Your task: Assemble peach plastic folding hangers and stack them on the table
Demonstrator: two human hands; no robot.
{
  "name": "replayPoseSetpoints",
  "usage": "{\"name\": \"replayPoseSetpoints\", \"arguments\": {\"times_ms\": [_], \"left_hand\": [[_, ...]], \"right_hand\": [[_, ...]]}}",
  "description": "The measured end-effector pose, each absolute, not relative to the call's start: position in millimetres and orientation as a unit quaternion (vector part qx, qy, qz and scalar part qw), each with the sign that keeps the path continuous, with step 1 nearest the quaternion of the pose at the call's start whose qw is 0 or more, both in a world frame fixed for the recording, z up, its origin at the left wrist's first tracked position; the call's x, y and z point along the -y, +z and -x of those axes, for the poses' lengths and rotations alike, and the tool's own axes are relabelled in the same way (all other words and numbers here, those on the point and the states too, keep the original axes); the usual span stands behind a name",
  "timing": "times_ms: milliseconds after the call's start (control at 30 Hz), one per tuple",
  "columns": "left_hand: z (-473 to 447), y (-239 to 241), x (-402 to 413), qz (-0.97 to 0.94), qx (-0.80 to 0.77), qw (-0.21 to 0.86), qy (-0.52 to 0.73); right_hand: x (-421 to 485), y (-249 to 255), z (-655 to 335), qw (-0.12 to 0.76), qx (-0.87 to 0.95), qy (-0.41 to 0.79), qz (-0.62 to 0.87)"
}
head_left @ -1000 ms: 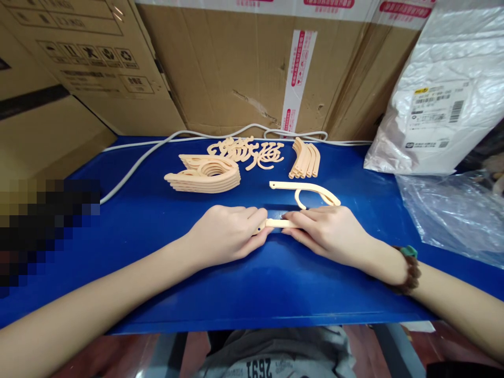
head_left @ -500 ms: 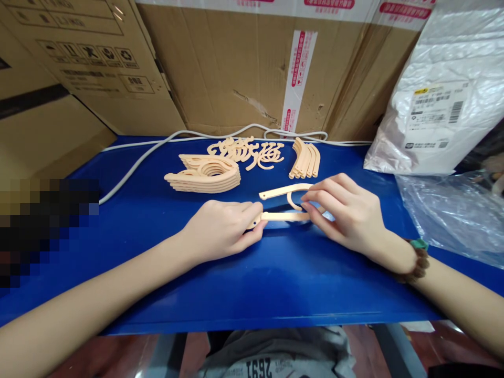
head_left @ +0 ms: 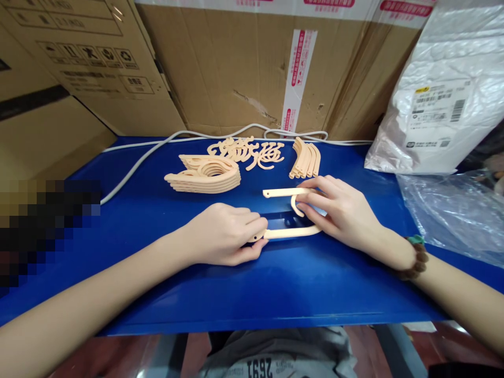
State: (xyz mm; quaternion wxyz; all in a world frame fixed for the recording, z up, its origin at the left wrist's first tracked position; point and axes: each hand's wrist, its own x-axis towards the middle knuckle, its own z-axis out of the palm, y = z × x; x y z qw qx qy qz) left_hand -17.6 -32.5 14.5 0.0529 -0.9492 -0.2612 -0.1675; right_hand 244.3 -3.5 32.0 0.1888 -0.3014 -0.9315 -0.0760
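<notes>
A cream plastic folding hanger [head_left: 291, 233] is held between both hands just above the blue table. My left hand [head_left: 226, 233] is closed, thumb and fingers pinching a rounded end piece at the tip of the lower arm. My right hand [head_left: 340, 210] is closed around the hanger's bend, its fingers hiding the joint. From under those fingers a curved hook [head_left: 296, 206] sticks out between the two arms. The upper arm [head_left: 281, 193] points left with its holed end free.
Behind my left hand lies a stack of folded cream hangers [head_left: 205, 181]. Loose hooks [head_left: 240, 149] and several curved arms [head_left: 305, 157] sit farther back. A white cable [head_left: 137, 170], cardboard boxes [head_left: 236, 68] and a white parcel bag [head_left: 429, 110] border the blue table [head_left: 252, 299].
The lower arm has dropped towards me, and the gap between the two arms has widened. The upper arm now lies more level. Both hands have shifted slightly.
</notes>
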Motion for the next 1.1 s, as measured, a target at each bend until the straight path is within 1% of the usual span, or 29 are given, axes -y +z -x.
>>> {"name": "replayPoseSetpoints", "arguments": {"times_ms": [167, 333, 467, 600, 700, 800, 933, 1100], "left_hand": [[18.2, 15.9, 34.2, 0.961, 0.24, 0.004, -0.14], [15.7, 22.5, 35.0, 0.964, 0.239, 0.001, -0.119], [14.6, 23.7, 32.7, 0.966, 0.224, 0.028, -0.122], [15.4, 18.5, 29.4, 0.955, 0.242, 0.093, -0.141], [16.8, 13.8, 27.1, 0.95, 0.245, 0.124, -0.148], [18.4, 11.3, 25.1, 0.95, 0.247, 0.126, -0.143], [20.5, 11.2, 23.5, 0.95, 0.26, 0.091, -0.144], [23.5, 13.4, 22.9, 0.951, 0.264, -0.017, -0.159]], "right_hand": [[1.9, 31.4, -244.1, 0.18, 0.927, -0.091, 0.317], [1.4, 30.5, -244.4, 0.155, 0.922, -0.079, 0.347], [1.5, 29.2, -246.2, 0.121, 0.914, -0.066, 0.382], [0.8, 27.0, -247.3, 0.073, 0.909, -0.072, 0.405], [0.4, 26.0, -247.6, 0.06, 0.906, -0.097, 0.408], [0.9, 25.8, -247.8, 0.055, 0.9, -0.129, 0.414], [1.9, 26.7, -247.6, 0.039, 0.895, -0.147, 0.42], [2.5, 27.8, -246.5, 0.012, 0.89, -0.159, 0.427]]}}
